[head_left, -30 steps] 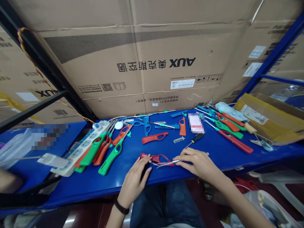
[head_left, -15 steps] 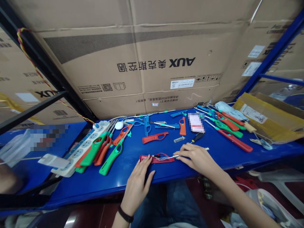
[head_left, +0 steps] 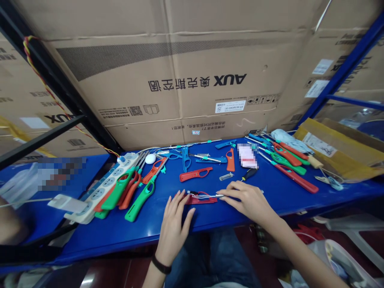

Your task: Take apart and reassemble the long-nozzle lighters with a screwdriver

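Note:
A red lighter half-shell lies on the blue table in front of me, its left end covered by the fingers of my left hand. These fingers are stretched out, with the thumb apart. Between thumb and fingertips, my right hand pinches a thin metal lighter tube, most of which the hand hides. White wires run from the tube over the shell to a small black part by my left fingertips. Behind my right hand lies a screwdriver with a black and yellow handle.
Further back lie another red half-shell, blue shells, an orange shell and a small clear part. Lighters rest against a power strip at left; more lighters lie right, near an open carton.
My right hand has brought the tube slightly left, and the wires and black part have shifted left over the shell. My left hand now covers more of the shell's left end.

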`<state>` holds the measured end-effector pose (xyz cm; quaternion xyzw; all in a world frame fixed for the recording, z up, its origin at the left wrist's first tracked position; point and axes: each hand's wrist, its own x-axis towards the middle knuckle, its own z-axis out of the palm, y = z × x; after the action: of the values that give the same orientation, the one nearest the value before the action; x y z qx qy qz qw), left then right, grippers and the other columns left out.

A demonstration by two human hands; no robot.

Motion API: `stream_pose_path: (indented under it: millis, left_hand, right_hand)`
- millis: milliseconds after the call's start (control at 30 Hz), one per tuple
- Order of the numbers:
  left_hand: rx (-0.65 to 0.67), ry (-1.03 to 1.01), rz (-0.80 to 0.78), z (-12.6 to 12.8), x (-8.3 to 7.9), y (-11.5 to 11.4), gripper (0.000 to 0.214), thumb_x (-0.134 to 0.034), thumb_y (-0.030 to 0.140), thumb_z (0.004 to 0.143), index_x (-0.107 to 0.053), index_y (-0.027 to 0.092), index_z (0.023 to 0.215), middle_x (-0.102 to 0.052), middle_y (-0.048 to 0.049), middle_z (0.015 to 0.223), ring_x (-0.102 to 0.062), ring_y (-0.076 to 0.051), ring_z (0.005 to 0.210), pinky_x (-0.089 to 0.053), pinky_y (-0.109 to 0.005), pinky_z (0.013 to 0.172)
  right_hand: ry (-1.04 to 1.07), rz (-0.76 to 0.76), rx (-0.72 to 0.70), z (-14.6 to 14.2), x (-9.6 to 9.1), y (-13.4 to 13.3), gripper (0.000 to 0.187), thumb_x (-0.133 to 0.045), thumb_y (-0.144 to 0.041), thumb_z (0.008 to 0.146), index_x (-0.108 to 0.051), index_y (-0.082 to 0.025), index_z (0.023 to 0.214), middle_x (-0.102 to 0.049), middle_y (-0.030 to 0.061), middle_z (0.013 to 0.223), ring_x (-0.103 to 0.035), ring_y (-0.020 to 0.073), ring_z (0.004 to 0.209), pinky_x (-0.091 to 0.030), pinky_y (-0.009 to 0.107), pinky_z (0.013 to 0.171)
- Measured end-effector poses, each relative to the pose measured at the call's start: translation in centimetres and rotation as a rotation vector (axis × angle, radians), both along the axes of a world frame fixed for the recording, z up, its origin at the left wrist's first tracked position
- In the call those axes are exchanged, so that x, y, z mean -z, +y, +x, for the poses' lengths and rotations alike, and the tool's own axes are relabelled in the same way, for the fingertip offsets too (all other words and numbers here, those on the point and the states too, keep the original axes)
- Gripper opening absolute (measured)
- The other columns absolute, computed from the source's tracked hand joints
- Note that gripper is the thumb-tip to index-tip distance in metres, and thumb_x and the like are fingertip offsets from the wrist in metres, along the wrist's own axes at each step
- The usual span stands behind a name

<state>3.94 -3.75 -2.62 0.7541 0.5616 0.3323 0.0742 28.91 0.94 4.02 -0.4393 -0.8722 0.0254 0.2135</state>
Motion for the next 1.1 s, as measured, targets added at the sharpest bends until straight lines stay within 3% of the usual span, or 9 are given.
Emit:
stream_pose_path:
  millis: [100, 200, 333, 533, 700, 967, 1100]
  left_hand:
    - [-0.07, -0.21, -0.035, 0.5, -1.0, 0.8, 0.033, -0.044, 0.037, 0.094, -0.053, 0.023, 0.122, -0.06, -0.0079, 0.126, -0.053, -0.025, 0.12, -0.038, -0.049, 0.105]
    - [-0.113, -0.412, -0.157, 0.8, -1.9, 1.6, 0.033, -0.042, 0.042, 0.094, -0.062, 0.022, 0.111, -0.071, -0.0059, 0.099, -0.066, -0.021, 0.092, -0.053, -0.035, 0.084]
    - [-0.077, -0.521, -0.236, 0.5, -2.0, 2.2, 0.035, -0.048, 0.046, 0.09, -0.068, 0.02, 0.101, -0.071, -0.0029, 0.078, -0.067, -0.017, 0.069, -0.055, -0.027, 0.068]
    - [-0.067, -0.541, -0.235, 0.2, -1.4, 2.2, 0.034, -0.052, 0.045, 0.087, -0.07, 0.019, 0.1, -0.073, -0.0041, 0.088, -0.069, -0.019, 0.079, -0.056, -0.029, 0.075]
    - [-0.001, -0.341, -0.147, 0.0, -1.7, 2.5, 0.027, -0.05, 0.04, 0.09, -0.07, 0.024, 0.099, -0.073, -0.0035, 0.093, -0.066, -0.02, 0.084, -0.054, -0.035, 0.08]
    - [0.131, -0.019, -0.02, -1.9, -1.0, 3.5, 0.025, -0.049, 0.031, 0.092, -0.062, 0.028, 0.113, -0.066, -0.0031, 0.117, -0.059, -0.021, 0.111, -0.035, -0.051, 0.107]
    - [0.128, -0.037, -0.032, -2.0, -0.4, 3.1, 0.025, -0.05, 0.032, 0.092, -0.062, 0.026, 0.113, -0.065, -0.0051, 0.117, -0.058, -0.023, 0.112, -0.046, -0.045, 0.099]
  right_hand:
    - [0.036, 0.001, -0.004, -0.6, 0.4, 0.1, 0.023, -0.05, -0.03, 0.093, -0.072, -0.027, 0.1, -0.069, 0.0024, 0.088, -0.066, 0.014, 0.077, -0.049, 0.022, 0.066]
    - [0.056, -0.012, 0.012, -1.1, 0.8, 0.1, 0.023, -0.051, -0.029, 0.093, -0.072, -0.029, 0.101, -0.068, 0.0009, 0.089, -0.066, 0.013, 0.075, -0.048, 0.02, 0.061]
    - [0.067, -0.059, 0.036, -1.3, 1.3, 0.0, 0.022, -0.05, -0.03, 0.093, -0.071, -0.029, 0.099, -0.068, 0.0003, 0.088, -0.067, 0.012, 0.074, -0.045, 0.019, 0.056]
    - [0.093, -0.166, 0.036, -1.3, 1.5, -0.6, 0.018, -0.05, -0.029, 0.092, -0.067, -0.026, 0.099, -0.066, 0.0011, 0.094, -0.066, 0.0142, 0.079, -0.048, 0.021, 0.062]
    - [0.102, -0.25, -0.021, -1.0, 1.1, -1.8, 0.022, -0.054, -0.039, 0.09, -0.064, -0.03, 0.107, -0.064, 0.0013, 0.097, -0.066, 0.0147, 0.081, -0.049, 0.022, 0.067]
    - [0.055, -0.168, 0.062, -0.2, 1.4, -2.1, 0.027, -0.045, -0.039, 0.095, -0.068, -0.03, 0.106, -0.065, 0.0023, 0.091, -0.065, 0.0135, 0.076, -0.047, 0.02, 0.057]
    - [0.021, -0.14, 0.053, -0.4, 1.6, -1.6, 0.026, -0.046, -0.036, 0.095, -0.068, -0.029, 0.106, -0.065, 0.0025, 0.089, -0.065, 0.0138, 0.076, -0.046, 0.02, 0.057]
